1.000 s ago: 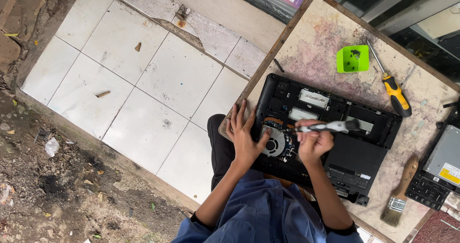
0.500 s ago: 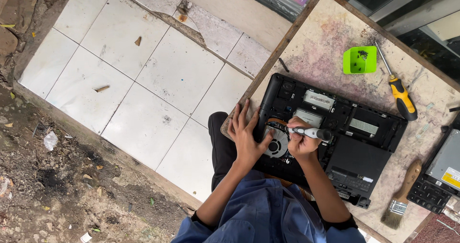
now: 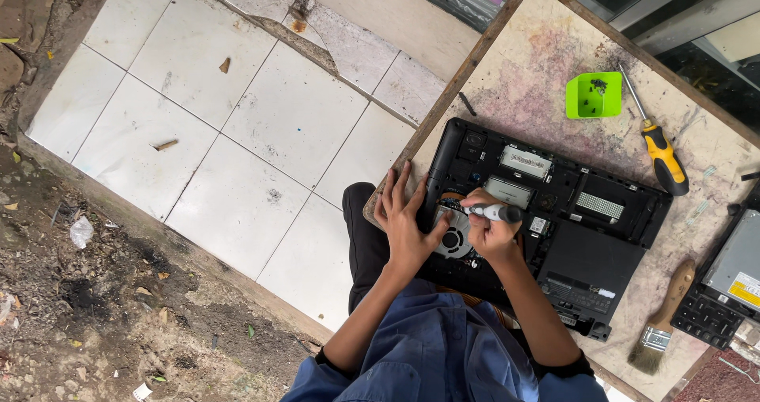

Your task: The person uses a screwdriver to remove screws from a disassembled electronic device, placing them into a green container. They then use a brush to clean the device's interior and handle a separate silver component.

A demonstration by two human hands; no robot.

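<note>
— Laptop (image 3: pixel 554 228), black, with its bottom cover off, lies on the worn wooden table (image 3: pixel 546 69) right in front of the person, its insides showing. What are the hands doing?

— Nearest, the left hand (image 3: pixel 405 224) lies flat with fingers spread on the laptop's left end and the table's corner, gripping nothing. The right hand (image 3: pixel 495 236) is closed around a small grey screwdriver (image 3: pixel 492 212), whose tip points down at the area by the round cooling fan (image 3: pixel 453 240). The two hands are close together but not touching.

— And beyond them?

— Further across the open base sit a silvery memory module (image 3: pixel 525 162) and a vent grille (image 3: pixel 599 205). To the right, near the table's edge, lies a paintbrush (image 3: pixel 663 319) with a wooden handle, and beside it a black keyboard part (image 3: pixel 704 319) under a grey drive (image 3: pixel 740 263).

— Anything at the far side?

— A yellow-and-black screwdriver (image 3: pixel 661 156) lies past the laptop, and just beside its shaft a green tray (image 3: pixel 594 97) holds small dark screws. White floor tiles (image 3: pixel 237 117) spread out left of the table.
</note>
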